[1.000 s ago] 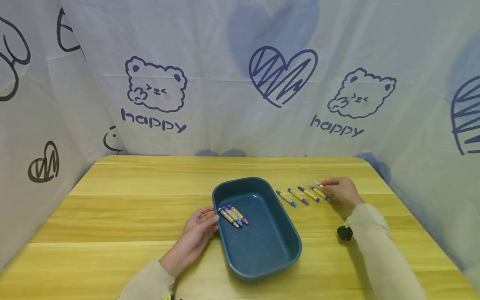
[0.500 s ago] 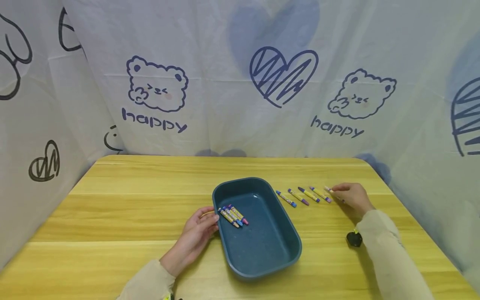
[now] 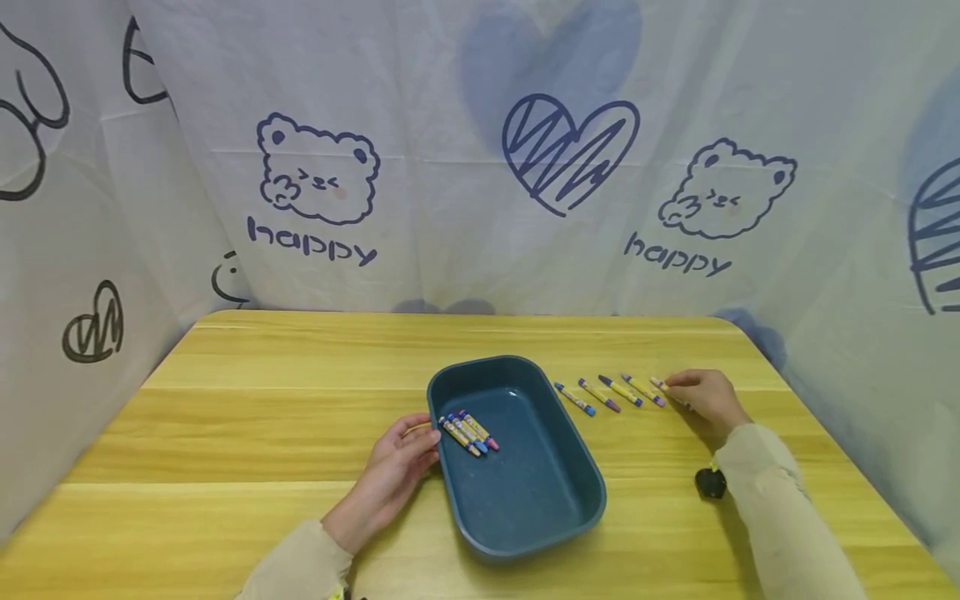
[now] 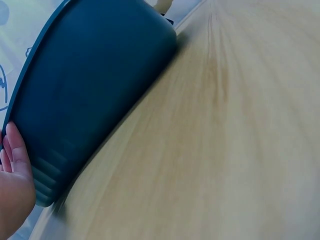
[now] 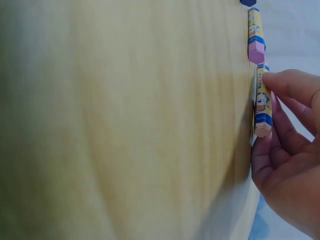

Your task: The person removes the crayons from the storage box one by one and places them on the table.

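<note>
My left hand [image 3: 397, 467] holds the left rim of a dark blue-green plastic bin [image 3: 525, 533]; in the left wrist view its fingers lie along the bin's outer wall [image 4: 90, 65]. Several crayons [image 3: 468, 433] in yellow wrappers lie side by side within the bin, near that rim. To the right of the bin, my right hand [image 3: 708, 400] pinches a pale crayon [image 5: 262, 102] low at the table. This one is at the right end of a slanted row, just past a pink-tipped crayon [image 3: 643, 389]. Part of the pale crayon is hidden by the fingers.
Leftward from it in the row are a dark crayon [image 3: 620, 390], a purple-tipped crayon [image 3: 599, 395] and a blue crayon [image 3: 575, 399], close to the bin's right wall. The wooden table [image 3: 262, 400] meets a printed white curtain [image 3: 435, 233] at the back.
My right hand has shifted to the right with the pale crayon, from above the pink-tipped crayon to the row's right end. The left hand and bin have stayed in place.
</note>
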`<state>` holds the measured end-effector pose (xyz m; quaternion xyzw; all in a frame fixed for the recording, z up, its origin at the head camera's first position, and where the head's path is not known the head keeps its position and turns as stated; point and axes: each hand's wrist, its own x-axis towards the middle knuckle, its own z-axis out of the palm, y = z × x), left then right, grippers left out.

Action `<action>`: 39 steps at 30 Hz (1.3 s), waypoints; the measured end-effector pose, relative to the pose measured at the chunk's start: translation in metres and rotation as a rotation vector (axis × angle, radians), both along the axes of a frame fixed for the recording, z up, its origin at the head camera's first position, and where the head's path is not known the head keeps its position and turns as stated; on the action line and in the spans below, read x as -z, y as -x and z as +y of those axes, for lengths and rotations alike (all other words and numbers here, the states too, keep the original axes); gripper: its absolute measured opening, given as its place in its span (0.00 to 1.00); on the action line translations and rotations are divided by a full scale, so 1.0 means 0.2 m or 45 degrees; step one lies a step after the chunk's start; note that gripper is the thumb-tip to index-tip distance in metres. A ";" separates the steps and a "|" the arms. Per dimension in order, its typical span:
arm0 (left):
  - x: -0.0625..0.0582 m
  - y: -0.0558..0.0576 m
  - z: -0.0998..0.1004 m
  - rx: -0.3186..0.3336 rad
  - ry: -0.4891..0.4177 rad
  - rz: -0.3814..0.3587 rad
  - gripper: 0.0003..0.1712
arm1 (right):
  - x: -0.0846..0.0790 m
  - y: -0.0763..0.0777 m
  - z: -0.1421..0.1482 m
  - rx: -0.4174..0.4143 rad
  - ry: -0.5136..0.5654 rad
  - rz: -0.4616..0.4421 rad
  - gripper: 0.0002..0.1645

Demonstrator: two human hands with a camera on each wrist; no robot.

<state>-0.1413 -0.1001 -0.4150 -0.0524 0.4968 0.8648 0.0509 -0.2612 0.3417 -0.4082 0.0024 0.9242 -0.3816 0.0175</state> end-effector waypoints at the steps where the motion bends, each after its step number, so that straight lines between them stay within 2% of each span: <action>1: 0.00 0.00 0.00 0.000 0.000 -0.001 0.17 | 0.00 0.00 0.00 0.006 0.000 -0.004 0.19; 23: 0.01 0.01 -0.01 0.012 -0.005 -0.018 0.18 | -0.03 0.01 0.01 0.016 0.052 -0.048 0.21; 30: 0.00 0.01 0.00 0.008 0.001 -0.003 0.16 | -0.11 0.00 -0.04 0.035 0.061 -0.037 0.25; 39: 0.01 0.01 0.00 0.010 0.009 0.016 0.16 | -0.25 -0.04 -0.24 -0.071 0.140 0.004 0.27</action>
